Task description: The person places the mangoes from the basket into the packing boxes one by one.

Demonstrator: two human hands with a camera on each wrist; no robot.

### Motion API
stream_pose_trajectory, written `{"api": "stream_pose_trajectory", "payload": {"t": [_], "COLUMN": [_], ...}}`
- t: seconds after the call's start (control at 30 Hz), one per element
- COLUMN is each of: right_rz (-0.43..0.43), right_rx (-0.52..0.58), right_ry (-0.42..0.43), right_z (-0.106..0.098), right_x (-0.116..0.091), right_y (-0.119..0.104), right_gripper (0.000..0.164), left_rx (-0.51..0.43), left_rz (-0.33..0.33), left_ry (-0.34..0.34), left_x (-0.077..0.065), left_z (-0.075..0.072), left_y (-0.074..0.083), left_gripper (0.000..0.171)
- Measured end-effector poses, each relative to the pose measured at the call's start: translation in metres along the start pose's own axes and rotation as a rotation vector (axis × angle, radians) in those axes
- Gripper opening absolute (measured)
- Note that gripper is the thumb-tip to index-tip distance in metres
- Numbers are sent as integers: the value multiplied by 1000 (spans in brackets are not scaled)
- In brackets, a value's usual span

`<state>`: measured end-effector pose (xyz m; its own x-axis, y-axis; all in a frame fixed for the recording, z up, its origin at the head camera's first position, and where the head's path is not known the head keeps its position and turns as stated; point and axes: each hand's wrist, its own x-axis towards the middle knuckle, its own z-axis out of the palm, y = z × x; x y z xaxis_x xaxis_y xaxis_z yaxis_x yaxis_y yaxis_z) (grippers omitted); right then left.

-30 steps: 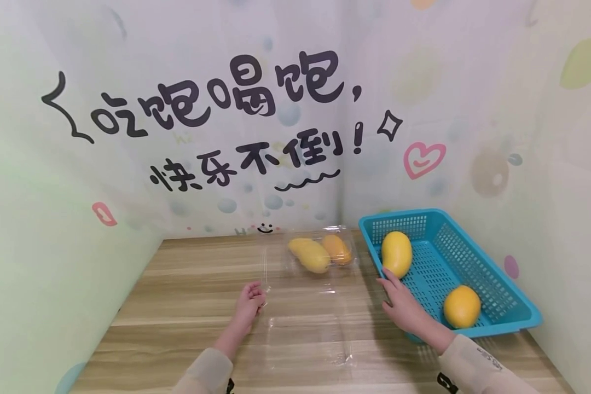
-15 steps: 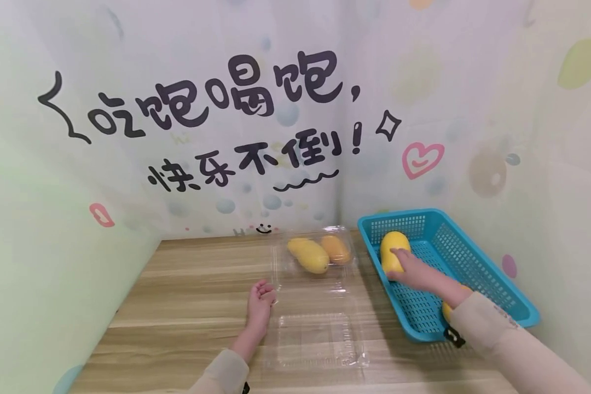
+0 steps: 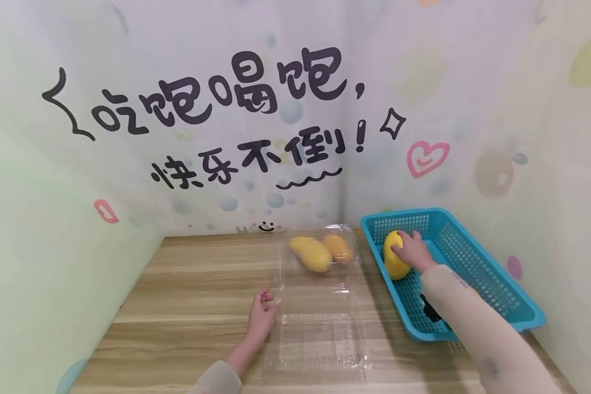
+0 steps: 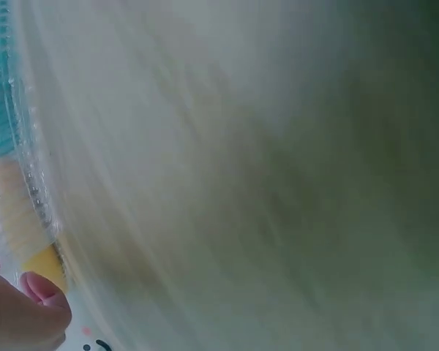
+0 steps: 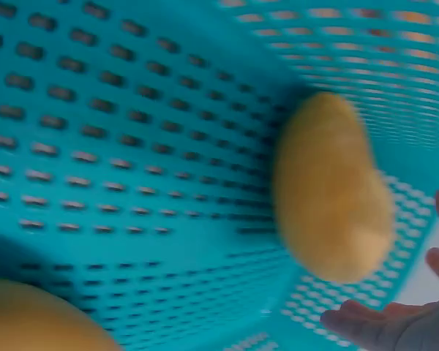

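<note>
My right hand (image 3: 415,251) reaches over a blue plastic basket (image 3: 473,257), fingers spread above a yellow mango (image 3: 393,265) at its far left. In the right wrist view, the fingertips (image 5: 344,322) stand apart from this mango (image 5: 329,197), which lies against the basket wall. My left hand (image 3: 263,317) pinches the left edge of a clear plastic clamshell box (image 3: 315,342) lying unfolded on the table. In the box's far half lie a long yellow mango (image 3: 312,255) and an orange-yellow one (image 3: 338,249). Clear plastic blurs most of the left wrist view.
Another mango (image 5: 36,322) lies in the near part of the basket, hidden by the right sleeve (image 3: 473,323) in the head view. The wood-grain table (image 3: 187,312) meets a printed wall cloth (image 3: 216,109) behind and at both sides.
My right hand has moved from the basket's left rim over it to the mango inside. The left hand and the near half of the box have shifted slightly right.
</note>
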<state>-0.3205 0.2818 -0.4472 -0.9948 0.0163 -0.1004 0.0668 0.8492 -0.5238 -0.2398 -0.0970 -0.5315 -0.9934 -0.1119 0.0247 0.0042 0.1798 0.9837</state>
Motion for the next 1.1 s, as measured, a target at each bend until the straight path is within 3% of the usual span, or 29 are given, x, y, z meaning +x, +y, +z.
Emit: {"api": "stream_pose_trajectory", "payload": {"t": [0.23,0.43,0.67,1.1], "right_rz": [26,17,17,68], "right_rx": [-1,58,147,38], "right_ry": [0,56,-4,45], "right_z": [25,31,33,50], "right_x": [11,15,17,17], "right_y": [20,30,28,36], "right_gripper": [60,56,71,86], "left_rx": [75,156,204,260], "left_rz": [-34,-37,-45,-84], "left_ry": [58,68,86,116], "left_x": [-2,-1,2,1], "left_z": [1,4,8,12], "left_y": [-5,-6,-7,-2], "left_gripper": [28,16,22,22]}}
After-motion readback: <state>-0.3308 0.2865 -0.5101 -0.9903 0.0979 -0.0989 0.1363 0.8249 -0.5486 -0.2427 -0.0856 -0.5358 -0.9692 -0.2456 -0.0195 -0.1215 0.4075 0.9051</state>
